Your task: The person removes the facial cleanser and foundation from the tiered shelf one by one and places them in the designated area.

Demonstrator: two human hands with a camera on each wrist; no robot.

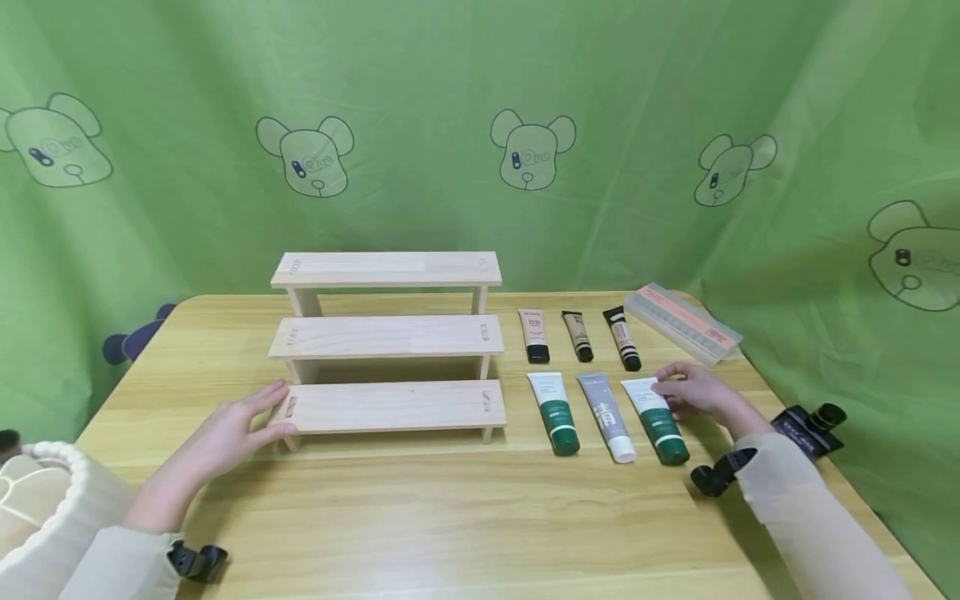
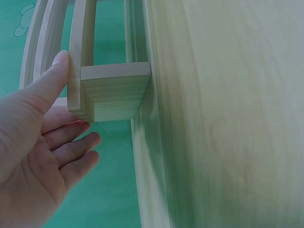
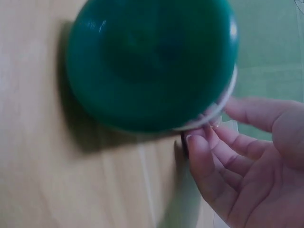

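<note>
A pale wooden three-step display stand (image 1: 386, 408) stands left of the middle of the table. My left hand (image 1: 234, 429) grips the left end of its lowest step; in the left wrist view the thumb (image 2: 52, 78) lies along the board and the other fingers are loosely bent by its end. My right hand (image 1: 697, 392) pinches the right edge of a white and green squeeze tube (image 1: 656, 421), near its flat white end. Close up in the right wrist view, the green cap (image 3: 152, 66) hides much of that tube.
Beside the held tube lie a grey tube (image 1: 606, 417) and another white and green tube (image 1: 555, 414). Behind are a pink tube (image 1: 534, 335) and two small black-capped tubes (image 1: 577, 336) (image 1: 622, 337). A clear plastic case (image 1: 682, 323) lies at the back right; a white basket (image 1: 90, 500) stands front left.
</note>
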